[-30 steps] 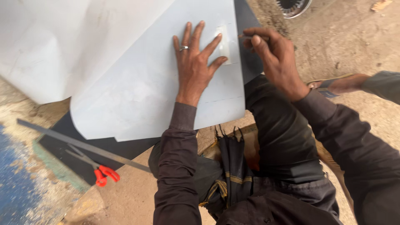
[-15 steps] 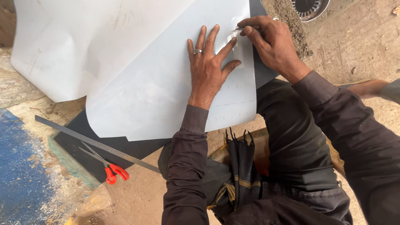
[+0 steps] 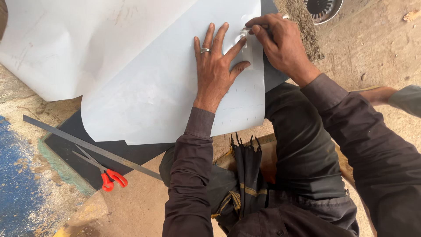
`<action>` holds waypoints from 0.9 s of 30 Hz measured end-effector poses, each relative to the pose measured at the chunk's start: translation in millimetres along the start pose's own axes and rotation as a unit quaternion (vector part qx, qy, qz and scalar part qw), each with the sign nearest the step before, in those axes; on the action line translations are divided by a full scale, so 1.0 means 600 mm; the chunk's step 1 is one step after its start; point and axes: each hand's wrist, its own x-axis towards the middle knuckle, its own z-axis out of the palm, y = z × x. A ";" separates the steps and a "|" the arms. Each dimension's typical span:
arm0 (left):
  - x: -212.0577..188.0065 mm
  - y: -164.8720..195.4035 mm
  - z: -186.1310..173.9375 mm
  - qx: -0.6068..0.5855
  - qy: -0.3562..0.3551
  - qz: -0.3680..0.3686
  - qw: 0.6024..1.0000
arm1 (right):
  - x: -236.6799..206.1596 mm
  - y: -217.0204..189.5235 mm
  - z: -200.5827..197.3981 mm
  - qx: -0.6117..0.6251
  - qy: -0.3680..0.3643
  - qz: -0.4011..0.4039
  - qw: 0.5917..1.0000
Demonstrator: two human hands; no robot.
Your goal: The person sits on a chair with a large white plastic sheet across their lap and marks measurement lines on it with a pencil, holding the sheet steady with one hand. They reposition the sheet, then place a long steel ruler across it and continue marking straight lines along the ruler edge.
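Pressure from the left hand point(image 3: 215, 66), spread flat with a ring on one finger and grasping nothing, should stay firm on the large pale grey flexible sheet point(image 3: 153, 101) that lies over a dark board point(image 3: 83, 145) on the ground, so that the line comes out true. Beside it the right hand point(image 3: 280, 44) bends at the wrist near the sheet's far right corner, fingertips pinched on a small slim marking tool point(image 3: 246, 31) held against a small clear strip point(image 3: 247, 50); it wants short, steady strokes.
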 end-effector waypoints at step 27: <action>0.009 0.013 -0.018 0.022 -0.008 -0.007 1.000 | -0.042 0.011 -0.013 0.167 0.011 0.079 0.983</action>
